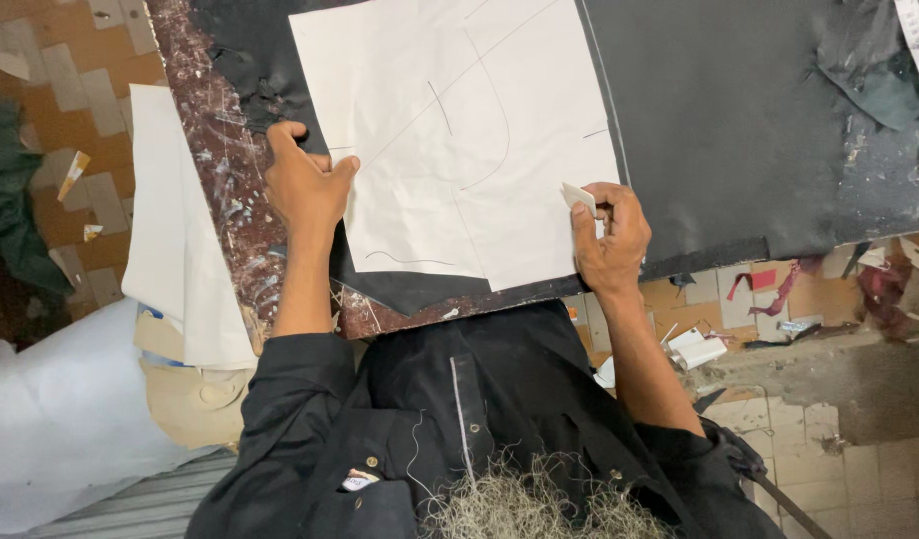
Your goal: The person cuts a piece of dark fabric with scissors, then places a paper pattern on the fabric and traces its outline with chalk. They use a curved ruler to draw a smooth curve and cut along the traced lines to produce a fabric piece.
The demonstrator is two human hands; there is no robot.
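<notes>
Right hand (609,240) fingers pinch white chalk (579,197) at paper pattern (459,130) edge; left hand (305,185) fingers curled, pressing pattern.

The person wears a black shirt (459,399) with long sleeves pushed up above the elbows, leaving both forearms bare. A stitched front placket runs down the chest. A small button (372,462) sits by a chest pocket (355,489), which carries a small label. Loose pale threads lie on the cloth. Both hands, left hand (305,185) and right hand (611,240), are bare.
</notes>
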